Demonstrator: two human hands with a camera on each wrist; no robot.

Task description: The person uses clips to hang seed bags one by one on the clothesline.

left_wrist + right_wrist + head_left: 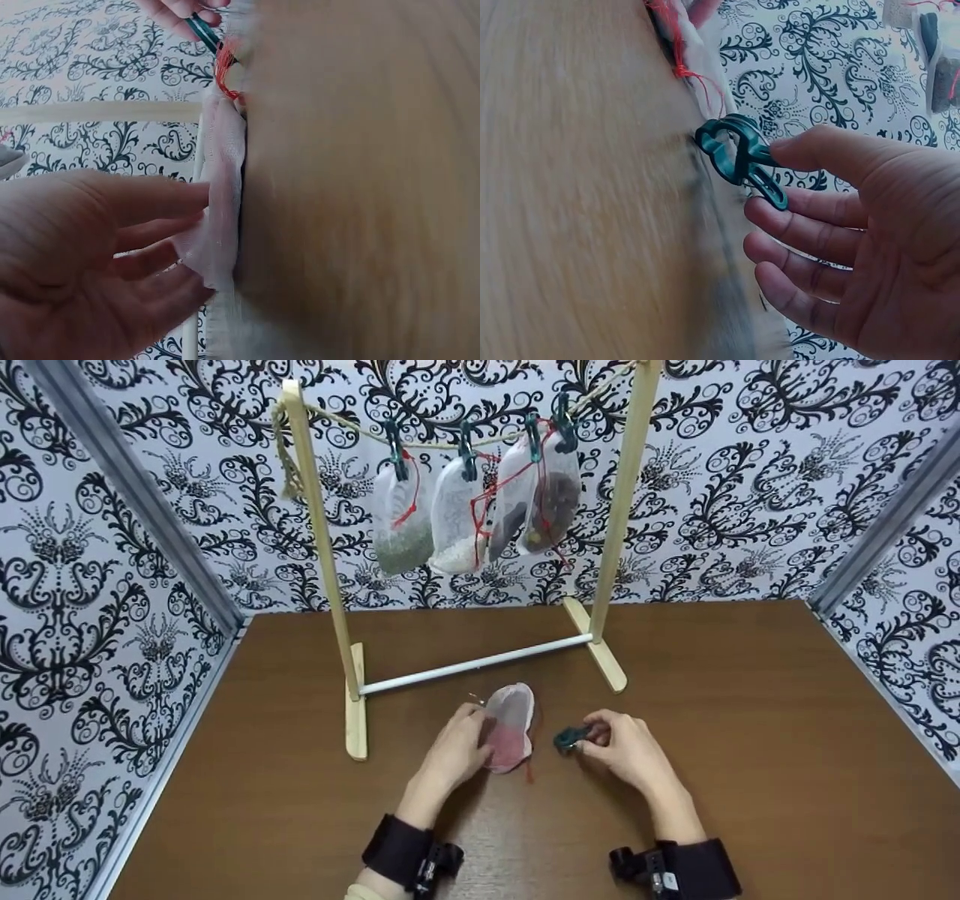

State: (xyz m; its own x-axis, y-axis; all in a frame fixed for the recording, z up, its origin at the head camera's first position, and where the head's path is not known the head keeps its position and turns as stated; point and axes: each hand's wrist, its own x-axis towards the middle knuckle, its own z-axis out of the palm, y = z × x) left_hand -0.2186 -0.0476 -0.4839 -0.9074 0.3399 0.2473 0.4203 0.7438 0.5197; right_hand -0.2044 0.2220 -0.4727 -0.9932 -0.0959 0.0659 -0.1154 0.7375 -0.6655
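Note:
A small mesh drawstring pouch with pink contents and a red cord lies on the brown table. My left hand is at its left edge; in the left wrist view the fairly straight fingers and thumb touch the white mesh, spread apart. To the right of the pouch, my right hand pinches a dark green plastic clothespin by its handles. The right wrist view shows the thumb on one handle of the clothespin and fingers behind the other, with the clothespin's rounded jaws pointing towards the pouch.
Behind the hands stands a wooden rack with a white crossbar low down. Several mesh pouches hang from its rope by green clothespins. Patterned walls enclose the table at the back and sides.

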